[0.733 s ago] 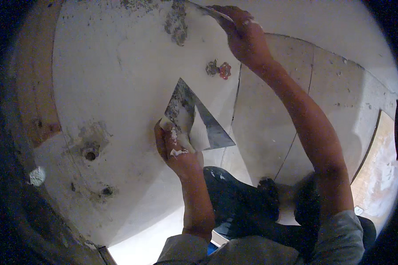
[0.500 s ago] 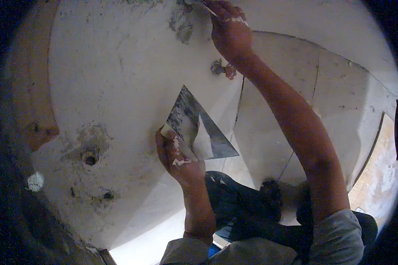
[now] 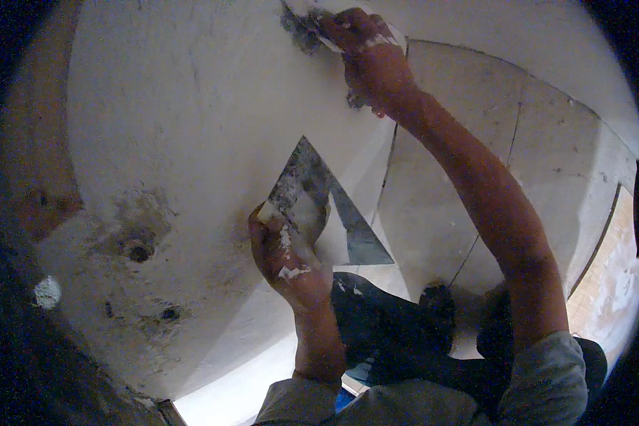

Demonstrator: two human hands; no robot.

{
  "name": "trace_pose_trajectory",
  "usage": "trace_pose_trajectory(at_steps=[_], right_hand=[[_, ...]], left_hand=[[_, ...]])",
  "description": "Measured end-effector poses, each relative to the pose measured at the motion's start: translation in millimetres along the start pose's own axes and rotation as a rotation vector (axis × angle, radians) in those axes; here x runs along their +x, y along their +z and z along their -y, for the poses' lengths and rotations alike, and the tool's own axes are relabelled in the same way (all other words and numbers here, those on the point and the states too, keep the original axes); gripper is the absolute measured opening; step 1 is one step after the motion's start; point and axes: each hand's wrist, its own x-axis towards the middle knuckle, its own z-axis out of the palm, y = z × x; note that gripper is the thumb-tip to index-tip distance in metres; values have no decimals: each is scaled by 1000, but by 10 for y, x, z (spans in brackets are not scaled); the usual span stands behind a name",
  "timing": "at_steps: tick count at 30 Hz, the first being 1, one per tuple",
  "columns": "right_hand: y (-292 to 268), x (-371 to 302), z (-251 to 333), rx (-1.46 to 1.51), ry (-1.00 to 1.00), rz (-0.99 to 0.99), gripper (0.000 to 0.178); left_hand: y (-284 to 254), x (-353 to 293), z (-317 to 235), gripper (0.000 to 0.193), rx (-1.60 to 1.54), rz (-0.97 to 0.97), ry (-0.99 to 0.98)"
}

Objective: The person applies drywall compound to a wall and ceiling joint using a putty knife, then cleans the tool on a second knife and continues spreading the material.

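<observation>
My left hand (image 3: 291,255) is closed around a wide putty knife whose grey, triangular-looking metal blade (image 3: 366,243) points up and right. Pale putty (image 3: 309,213) lies on that blade, and white smears mark my knuckles. Higher up, my right hand (image 3: 376,60) grips a smaller putty knife (image 3: 329,44) at the wall; only a thin edge of it shows, and my fingers hide the rest. A dark grey damp-looking patch (image 3: 299,30) is at its tip. White putty also coats the fingers of this hand.
Just below my right wrist, a small pipe fitting (image 3: 355,101) sticks out of the wall. The pale wall (image 3: 192,106) has a rough hole (image 3: 138,250) and a smaller one (image 3: 170,313) at left. My dark-clothed legs (image 3: 390,319) are below, with a whitened board (image 3: 610,270) far right.
My right hand has come slightly down, showing more of its fingers and now covering part of the pipe fitting. The blade in my left hand has shifted a little right and tilted slightly.
</observation>
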Motion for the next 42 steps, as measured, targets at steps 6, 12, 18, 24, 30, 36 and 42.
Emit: trace_pose_trajectory(at_steps=[6, 12, 18, 24, 30, 36, 42], right_hand=[[-58, 34, -222, 54, 60, -232, 53], [39, 216, -211, 27, 71, -236, 45], [145, 135, 23, 34, 55, -255, 54], [88, -78, -110, -10, -12, -250, 58], [41, 213, -225, 77, 151, -197, 52], [110, 154, -90, 0, 115, -125, 53], [44, -188, -23, -4, -53, -161, 45]], left_hand=[[115, 25, -69, 16, -56, -101, 63], [85, 62, -108, 16, 50, -106, 296], [43, 17, -109, 21, -137, -22, 76], [100, 82, -111, 18, -1, 5, 159], [153, 66, -88, 16, 97, -12, 243], [85, 3, -61, 16, 70, -26, 228], [152, -55, 27, 20, -88, -38, 74]])
